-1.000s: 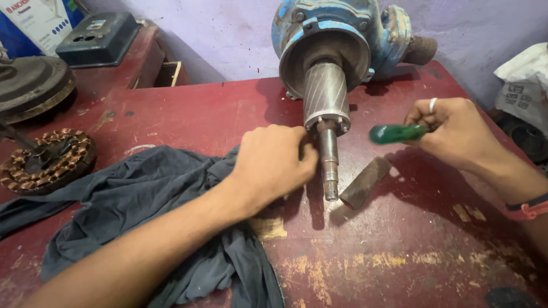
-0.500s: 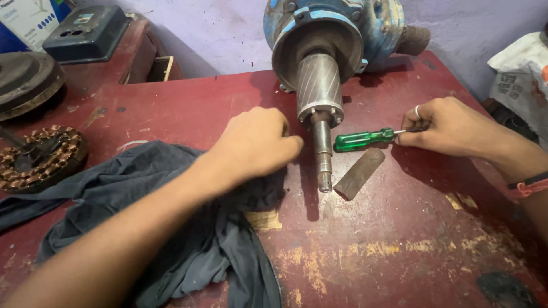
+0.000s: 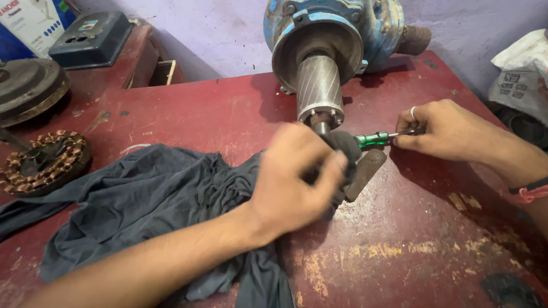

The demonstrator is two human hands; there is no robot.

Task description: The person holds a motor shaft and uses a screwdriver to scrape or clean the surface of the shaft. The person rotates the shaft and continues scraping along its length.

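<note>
Rotor shaft [image 3: 323, 122] is now sticking out of the blue motor housing [image 3: 337, 28] with its lower end wrapped: the left hand [image 3: 297, 179] is gripping a fold of the dark cloth [image 3: 142, 199] around it, bare half a second ago. Right of the shaft, the right hand [image 3: 445, 130] is pinching the green screwdriver [image 3: 374, 138].

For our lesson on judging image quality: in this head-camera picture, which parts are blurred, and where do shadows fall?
Head view: the left hand, gripping the dark cloth at the rotor shaft, is smeared by motion blur; the right hand with the green screwdriver is sharper; soft shadows lie on the red table beneath both hands; no strong glare.
</note>
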